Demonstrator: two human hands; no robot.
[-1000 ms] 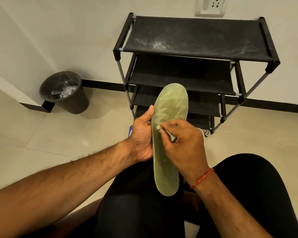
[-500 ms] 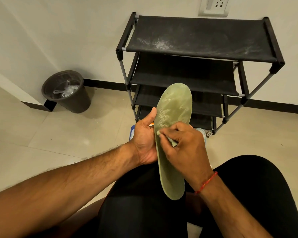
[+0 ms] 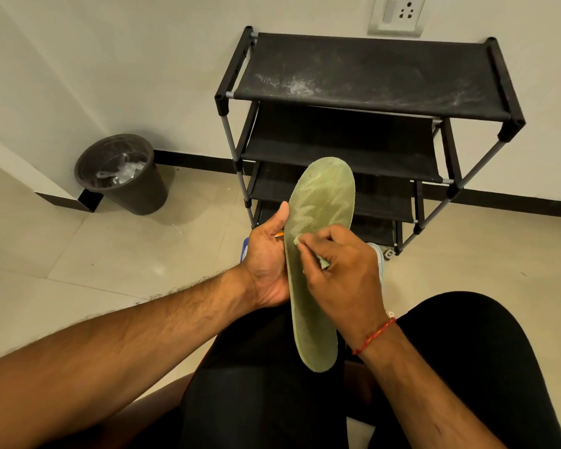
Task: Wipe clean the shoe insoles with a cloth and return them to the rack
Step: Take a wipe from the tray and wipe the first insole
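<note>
A green mesh insole [image 3: 321, 202] stands lengthwise over my lap, toe end pointing toward the rack. My left hand [image 3: 268, 264] grips its left edge at the middle, thumb up along the side. My right hand [image 3: 340, 267] pinches a small pale cloth [image 3: 323, 262] and presses it onto the insole's middle. The cloth is mostly hidden under the fingers. The black shoe rack [image 3: 370, 76] stands against the wall ahead, with a dusty top shelf and several lower shelves that look bare.
A dark waste bin [image 3: 123, 176] with clear plastic inside sits on the tiled floor at the left by a wall corner. My legs in black trousers [image 3: 467, 367] fill the lower frame. A blue object [image 3: 245, 251] and a pale shoe [image 3: 378, 254] peek out behind my hands.
My right hand with the cloth has slid slightly up the insole toward the toe. The insole and left hand have shifted a little right in view.
</note>
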